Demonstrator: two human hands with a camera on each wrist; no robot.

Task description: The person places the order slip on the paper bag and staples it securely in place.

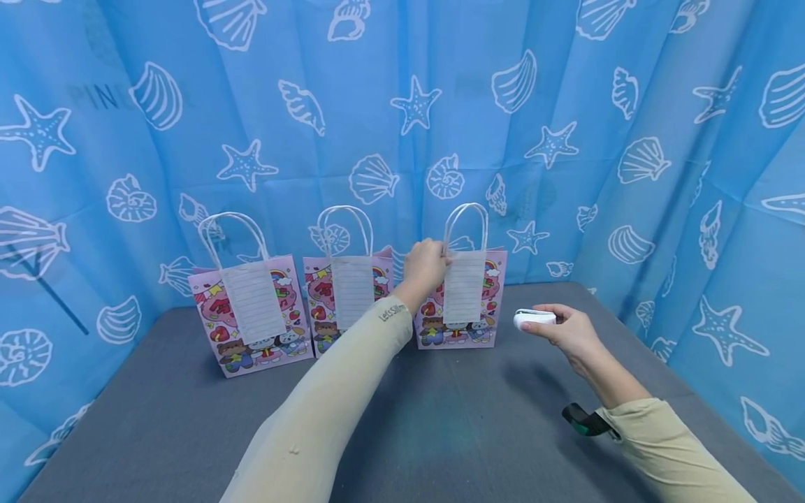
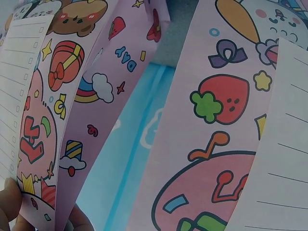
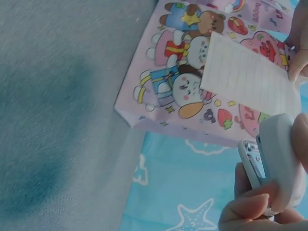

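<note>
My left hand (image 1: 425, 265) pinches the top edge of the right-hand pink gift bag (image 1: 430, 334), by the upper left corner of the lined paper sheet (image 1: 464, 286) on its front. In the left wrist view the thumb (image 2: 9, 204) lies over the sheet's edge, with fingertips behind the bag's rim. Off to the right of that bag, my right hand (image 1: 569, 335) holds a small white stapler (image 1: 534, 319) above the table. Its metal-lined jaws gape toward the bag in the right wrist view, where thumb and fingers wrap the stapler's body (image 3: 276, 161).
Two more pink gift bags, one at the left (image 1: 295, 353) and one in the middle (image 1: 321, 328), stand upright with lined sheets on their fronts. A blue shell-print curtain (image 1: 415, 147) hangs behind the grey table (image 1: 440, 433). A black strap (image 1: 585, 421) hangs at my right wrist.
</note>
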